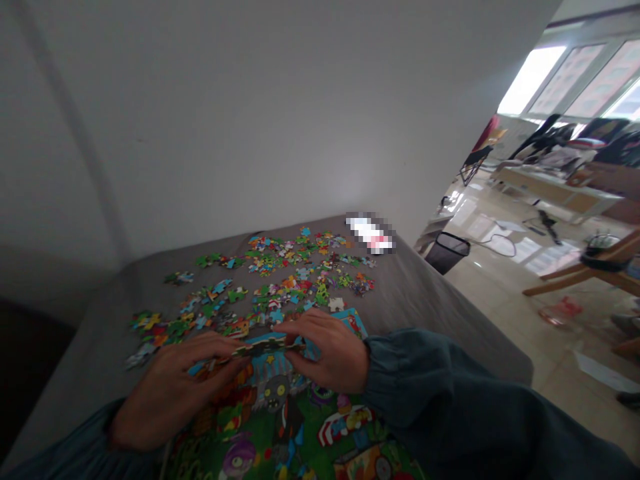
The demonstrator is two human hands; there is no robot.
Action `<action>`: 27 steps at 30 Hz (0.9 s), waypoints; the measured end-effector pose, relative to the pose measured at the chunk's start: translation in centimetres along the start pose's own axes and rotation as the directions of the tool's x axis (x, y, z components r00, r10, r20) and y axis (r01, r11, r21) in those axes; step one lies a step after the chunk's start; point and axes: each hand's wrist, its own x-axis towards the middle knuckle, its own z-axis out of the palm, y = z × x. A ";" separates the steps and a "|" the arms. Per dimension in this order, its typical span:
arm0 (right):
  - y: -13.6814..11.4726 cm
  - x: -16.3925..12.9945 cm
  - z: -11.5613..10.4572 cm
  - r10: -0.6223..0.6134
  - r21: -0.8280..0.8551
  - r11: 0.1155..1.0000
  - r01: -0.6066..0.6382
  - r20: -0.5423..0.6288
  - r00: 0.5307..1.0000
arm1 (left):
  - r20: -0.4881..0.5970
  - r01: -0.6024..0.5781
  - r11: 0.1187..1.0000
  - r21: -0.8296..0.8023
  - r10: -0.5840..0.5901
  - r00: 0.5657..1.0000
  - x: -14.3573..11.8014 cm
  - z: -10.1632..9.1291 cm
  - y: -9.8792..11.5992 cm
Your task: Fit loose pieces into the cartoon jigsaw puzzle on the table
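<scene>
A strip of joined jigsaw puzzle pieces (269,345) is held up between my two hands, its thin edge turned towards me. The fingers and thumb of my left hand (175,387) pinch its left end. At the right end, my right hand (327,350) grips it between thumb and fingers. Beneath both hands lies a colourful cartoon picture (280,427) with a grey zombie figure and a green background. My hands hide part of its upper area. Whether it is a printed sheet or assembled pieces I cannot tell.
Many loose puzzle pieces (280,260) are scattered beyond my hands on a grey cloth-covered table (415,293). A blurred-out bright phone-like object (370,233) lies at the far right, near the white wall (280,120). A black mesh bin (447,252) stands on the floor right of the table.
</scene>
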 end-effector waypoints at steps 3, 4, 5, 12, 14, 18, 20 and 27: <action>0.0 0.0 0.0 0.008 0.007 1.000 -0.008 0.008 1.000 | 0.000 -0.006 1.000 -0.012 0.006 1.000 -0.1 0.1 -0.2; 0.0 0.0 0.0 0.007 0.009 1.000 -0.007 0.009 1.000 | 0.004 -0.007 1.000 -0.016 0.007 1.000 -0.2 0.1 -0.2; 0.0 -0.1 0.0 0.005 0.011 1.000 -0.005 0.009 1.000 | 0.010 -0.008 1.000 -0.020 0.008 1.000 -0.2 0.1 -0.2; 0.1 -0.1 0.1 0.019 0.011 1.000 -0.019 0.045 0.999 | 0.023 0.004 0.999 -0.038 -0.003 1.000 -0.1 -0.1 0.3; 0.1 -0.1 0.1 0.013 0.011 1.000 -0.014 0.053 0.999 | 0.022 0.019 0.999 -0.035 -0.019 1.000 -0.1 -0.1 0.4; 0.0 -0.1 0.0 0.004 0.017 1.000 -0.005 0.055 0.998 | 0.027 0.027 0.999 -0.047 -0.026 0.999 -0.1 0.0 0.4; 0.0 -0.1 0.0 0.002 0.012 1.000 -0.002 0.050 0.999 | 0.017 0.032 0.998 -0.046 -0.031 0.999 0.0 0.1 0.5; 0.0 -0.1 0.1 -0.026 0.013 1.000 0.026 0.038 0.999 | 0.033 0.047 0.997 -0.064 -0.045 0.998 0.0 0.1 0.6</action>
